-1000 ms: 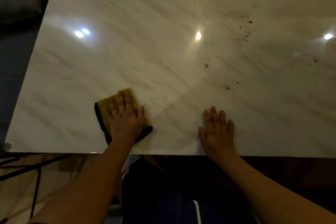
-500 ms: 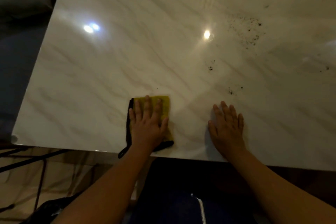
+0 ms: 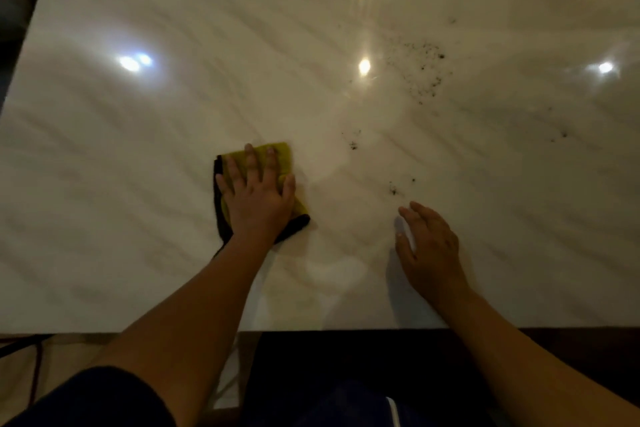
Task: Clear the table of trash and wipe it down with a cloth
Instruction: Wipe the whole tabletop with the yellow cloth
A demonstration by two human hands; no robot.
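Observation:
A glossy pale marble table (image 3: 173, 253) fills the view. My left hand (image 3: 256, 198) presses flat, fingers spread, on a folded yellow cloth with a black edge (image 3: 282, 156) lying on the table left of centre. My right hand (image 3: 429, 250) is over the table to the right, fingers straight and loosely together, holding nothing. Dark crumbs lie scattered beyond the hands: a small patch (image 3: 393, 189) just past my right hand, another patch (image 3: 353, 144), a wider spread (image 3: 426, 76) and a few specks at the right (image 3: 562, 133).
The table's near edge (image 3: 346, 329) runs across the lower view, with my dark clothing below it. The left edge slants up at the far left beside a dark floor. Ceiling lights reflect off the surface.
My left hand has slid the cloth to the right and away from the table's near edge. My right hand has lifted off its flat rest and moved forward toward the crumbs.

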